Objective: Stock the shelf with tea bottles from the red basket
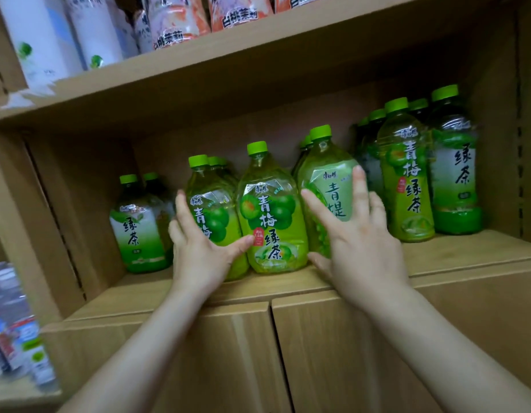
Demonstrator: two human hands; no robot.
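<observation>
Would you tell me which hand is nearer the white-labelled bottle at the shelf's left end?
Left. The left hand is just right of the white-labelled bottle; the right hand is farther right, beyond the middle bottle.

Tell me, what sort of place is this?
Likely a shop, or a mock-up of one: a wooden shelf holds rows of green-capped tea bottles with labels facing out, and more packaged drinks line the shelf above.

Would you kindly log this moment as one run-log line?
left hand: touches left tea bottle | right hand: touches right tea bottle | middle tea bottle: upright on shelf
</observation>
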